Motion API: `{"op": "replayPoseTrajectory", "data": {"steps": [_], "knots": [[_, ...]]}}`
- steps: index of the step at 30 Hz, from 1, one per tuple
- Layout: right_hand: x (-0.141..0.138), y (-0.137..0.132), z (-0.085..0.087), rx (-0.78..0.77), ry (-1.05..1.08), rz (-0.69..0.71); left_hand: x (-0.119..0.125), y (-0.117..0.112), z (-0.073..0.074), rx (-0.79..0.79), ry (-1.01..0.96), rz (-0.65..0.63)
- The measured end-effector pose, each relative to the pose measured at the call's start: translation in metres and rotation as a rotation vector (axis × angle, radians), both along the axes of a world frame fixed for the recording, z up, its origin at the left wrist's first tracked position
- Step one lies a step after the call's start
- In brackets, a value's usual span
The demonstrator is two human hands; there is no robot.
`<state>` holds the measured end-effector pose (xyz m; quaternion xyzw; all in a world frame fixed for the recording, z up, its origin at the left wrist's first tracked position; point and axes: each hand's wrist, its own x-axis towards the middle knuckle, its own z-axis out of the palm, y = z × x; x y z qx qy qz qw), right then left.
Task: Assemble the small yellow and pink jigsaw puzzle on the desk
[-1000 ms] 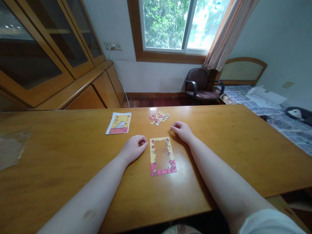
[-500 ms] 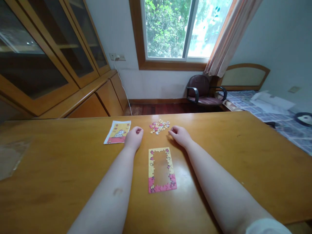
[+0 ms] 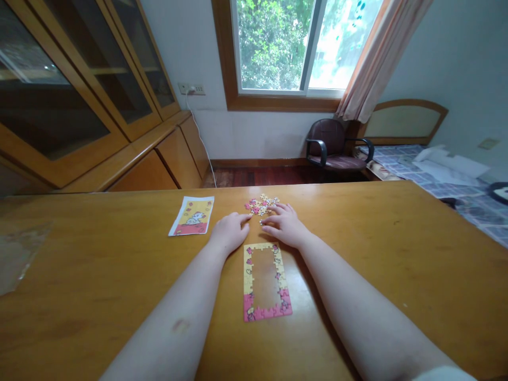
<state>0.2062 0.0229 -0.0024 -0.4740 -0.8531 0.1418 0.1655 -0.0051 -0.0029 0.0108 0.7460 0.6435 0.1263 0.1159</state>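
A joined puzzle border (image 3: 265,282), yellow above and pink below with a bare middle, lies on the wooden table (image 3: 397,254) between my forearms. Beyond it sits a small heap of loose puzzle pieces (image 3: 260,204). My left hand (image 3: 230,231) rests just left of the heap, fingers stretched toward it. On the heap's near right edge lies my right hand (image 3: 282,225), its fingers spread and touching pieces. I cannot see a piece gripped in either hand. A reference picture card (image 3: 192,215) with a white cartoon figure lies further left.
A clear plastic bag (image 3: 18,251) lies at the table's left edge. Wooden glass-door cabinets (image 3: 79,100) line the left wall. Beyond the table stand a dark armchair (image 3: 332,145), a window (image 3: 293,47) with a curtain, and a bed (image 3: 444,169) at right.
Both hands moved forward and inward to the loose pieces and opened from loose fists. My view shifted forward, so the border sits lower in the picture.
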Motion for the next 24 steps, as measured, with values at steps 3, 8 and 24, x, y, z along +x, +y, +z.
{"op": "replayPoseTrajectory", "data": {"steps": [3, 8, 24], "knots": [[0.005, 0.006, -0.002, 0.075, 0.062, -0.105, 0.0, 0.001, 0.0, 0.036, -0.026, 0.037], [0.001, 0.005, -0.004, 0.079, 0.025, -0.206, 0.004, 0.001, -0.005, 0.138, 0.073, 0.007], [-0.007, -0.003, -0.004, -0.018, -0.12, -0.089, 0.005, 0.002, -0.009, 0.124, -0.021, -0.185]]}}
